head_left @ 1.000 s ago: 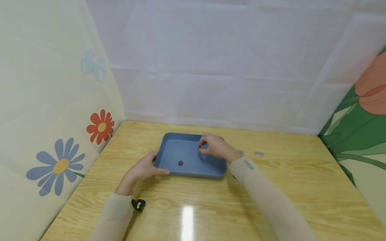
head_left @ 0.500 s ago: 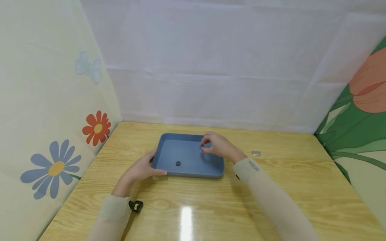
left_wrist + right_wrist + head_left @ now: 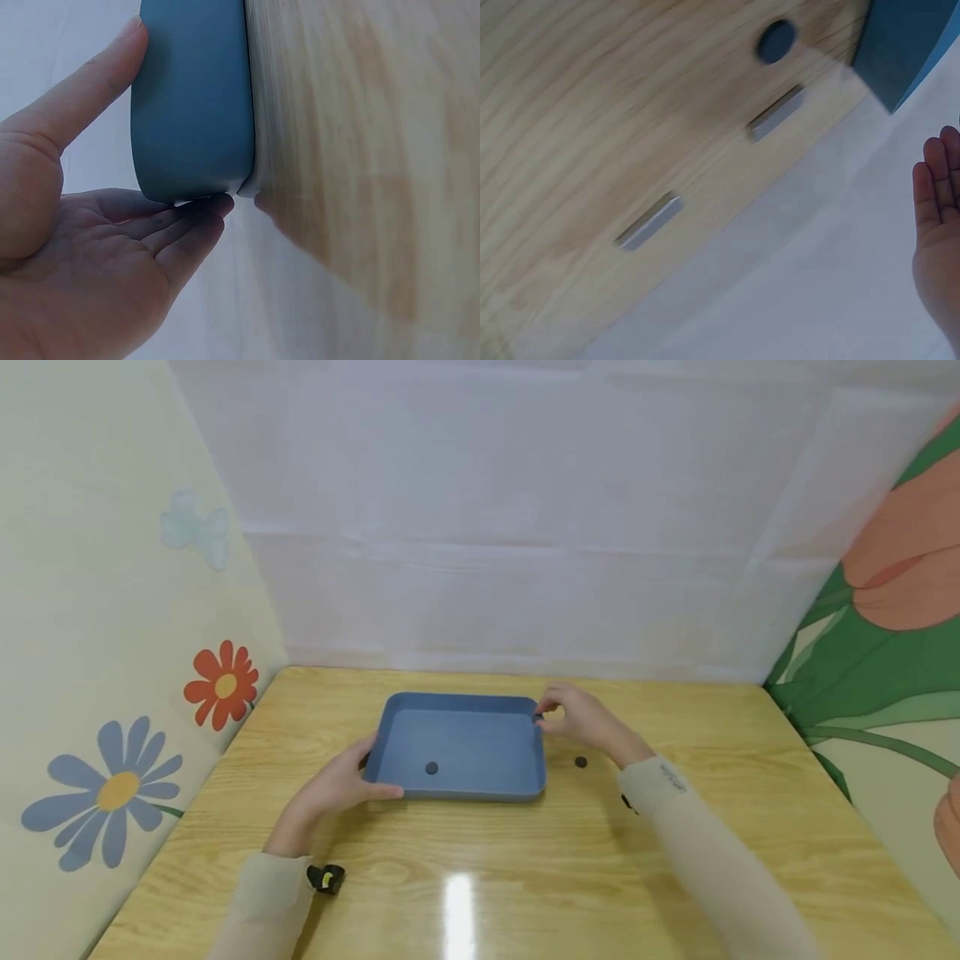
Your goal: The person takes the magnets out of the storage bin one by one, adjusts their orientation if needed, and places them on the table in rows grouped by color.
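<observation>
A shallow blue tray (image 3: 480, 743) lies on the wooden table, with a small dark disc (image 3: 431, 768) on its floor. My left hand (image 3: 337, 787) holds the tray's left end, thumb along the front wall; in the left wrist view the fingers reach round the tray's wall (image 3: 191, 105). Just at the tray's far right corner, my right hand (image 3: 581, 718) pinches another dark disc (image 3: 538, 718) between thumb and fingertips. In the right wrist view only part of this hand (image 3: 939, 240) shows at the edge, its fingertips cut off.
Right of the tray, a dark disc (image 3: 581, 762) lies on the table. Two flat silvery rectangular pieces (image 3: 776, 112) lie near the back edge, hidden behind the right arm in the head view. A white sheet (image 3: 480, 527) hangs behind the table.
My right hand has moved right, from above the tray to its right rim, with the pinched disc. The disc on the table has come into view. The left hand keeps its hold.
</observation>
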A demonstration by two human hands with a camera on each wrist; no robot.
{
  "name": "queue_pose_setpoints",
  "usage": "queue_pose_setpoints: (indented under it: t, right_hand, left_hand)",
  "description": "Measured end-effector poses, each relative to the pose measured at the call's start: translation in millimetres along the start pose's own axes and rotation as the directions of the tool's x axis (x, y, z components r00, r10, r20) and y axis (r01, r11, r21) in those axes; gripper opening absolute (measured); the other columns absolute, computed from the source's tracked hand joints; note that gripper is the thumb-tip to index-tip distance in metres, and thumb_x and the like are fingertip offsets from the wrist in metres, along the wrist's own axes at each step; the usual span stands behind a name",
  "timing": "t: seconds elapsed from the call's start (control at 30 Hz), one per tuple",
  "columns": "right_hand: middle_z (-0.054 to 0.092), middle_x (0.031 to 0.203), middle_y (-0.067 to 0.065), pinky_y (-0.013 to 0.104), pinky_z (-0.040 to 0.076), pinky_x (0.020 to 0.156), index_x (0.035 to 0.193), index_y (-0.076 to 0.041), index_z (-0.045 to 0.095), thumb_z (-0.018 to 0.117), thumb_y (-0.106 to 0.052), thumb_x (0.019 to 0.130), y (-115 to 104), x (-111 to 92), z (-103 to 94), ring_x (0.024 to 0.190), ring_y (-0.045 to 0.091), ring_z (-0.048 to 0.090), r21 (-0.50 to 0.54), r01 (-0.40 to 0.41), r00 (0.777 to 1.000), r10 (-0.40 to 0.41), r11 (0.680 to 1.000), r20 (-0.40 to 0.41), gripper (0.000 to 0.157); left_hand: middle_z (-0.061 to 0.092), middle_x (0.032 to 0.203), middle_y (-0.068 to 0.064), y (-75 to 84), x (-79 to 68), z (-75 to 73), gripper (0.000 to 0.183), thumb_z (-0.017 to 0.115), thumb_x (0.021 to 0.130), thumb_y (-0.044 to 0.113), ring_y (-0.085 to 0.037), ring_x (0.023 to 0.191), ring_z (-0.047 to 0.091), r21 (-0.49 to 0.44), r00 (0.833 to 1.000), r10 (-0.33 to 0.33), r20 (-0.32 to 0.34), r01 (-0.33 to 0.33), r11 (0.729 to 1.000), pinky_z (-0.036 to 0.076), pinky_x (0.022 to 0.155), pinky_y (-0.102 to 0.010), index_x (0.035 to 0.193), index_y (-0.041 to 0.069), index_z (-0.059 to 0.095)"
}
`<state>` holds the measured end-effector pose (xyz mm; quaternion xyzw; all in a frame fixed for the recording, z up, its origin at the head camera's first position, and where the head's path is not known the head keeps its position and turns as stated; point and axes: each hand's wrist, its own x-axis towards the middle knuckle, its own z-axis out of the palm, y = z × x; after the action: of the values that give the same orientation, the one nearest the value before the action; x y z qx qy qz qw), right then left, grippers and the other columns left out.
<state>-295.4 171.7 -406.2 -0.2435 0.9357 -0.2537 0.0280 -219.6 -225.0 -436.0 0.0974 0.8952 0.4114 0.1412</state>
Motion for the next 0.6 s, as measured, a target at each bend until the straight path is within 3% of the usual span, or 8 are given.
queue_pose_setpoints:
  t: [0.4, 0.6]
  right_hand:
    - [0.066, 0.107, 0.009, 0.050, 0.056, 0.095, 0.102, -0.008, 0.073, 0.075, -0.015, 0.094, 65, -53, -10.5, 0.106, 0.030, 0.064, 0.047, -0.108, 0.991, 0.111, 0.993, -0.073, 0.011]
    - [0.066, 0.104, 0.008, 0.049, 0.057, 0.090, 0.099, -0.009, 0.073, 0.075, -0.015, 0.094, 90, -76, -15.1, 0.102, 0.027, 0.064, 0.048, -0.158, 0.981, 0.163, 0.986, -0.107, 0.008]
  left_hand:
    - [0.010, 0.170, -0.032, 1.5, -0.5, -0.2, 0.123, 0.086, 0.084, 0.039, -0.052, 0.156, 0.016, -0.007, 0.999, -0.029, 0.016, 0.029, 1.000, 0.026, 0.125, -0.063, 0.163, -0.006, 0.003]
    - [0.009, 0.170, -0.032, 2.6, 0.1, 0.1, 0.122, 0.086, 0.084, 0.038, -0.053, 0.156, 0.016, -0.003, 1.000, -0.013, 0.015, 0.013, 1.000, 0.027, 0.125, -0.063, 0.163, -0.007, 0.004]
